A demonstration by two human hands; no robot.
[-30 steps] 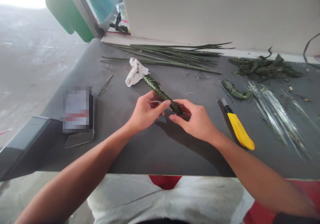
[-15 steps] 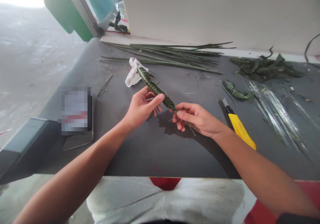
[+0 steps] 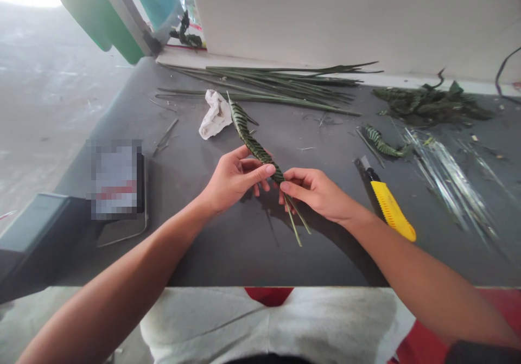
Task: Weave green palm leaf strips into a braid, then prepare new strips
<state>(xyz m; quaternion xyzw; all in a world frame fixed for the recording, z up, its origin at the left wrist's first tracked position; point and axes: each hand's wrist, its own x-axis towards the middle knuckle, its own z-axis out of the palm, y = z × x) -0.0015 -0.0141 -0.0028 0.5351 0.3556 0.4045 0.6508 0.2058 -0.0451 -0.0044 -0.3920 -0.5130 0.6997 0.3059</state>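
Fingers (image 3: pixel 300 174) hold a slender, ridged plait (image 3: pixel 253 145) of dark green leaf.

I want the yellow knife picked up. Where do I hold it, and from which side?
I'd take the yellow knife by the middle of its handle, coming from the near right. It lies slanted, its black neck and metallic tip pointing away from the person, so that side should avoid the tip. The right forearm is close to the handle's near end.
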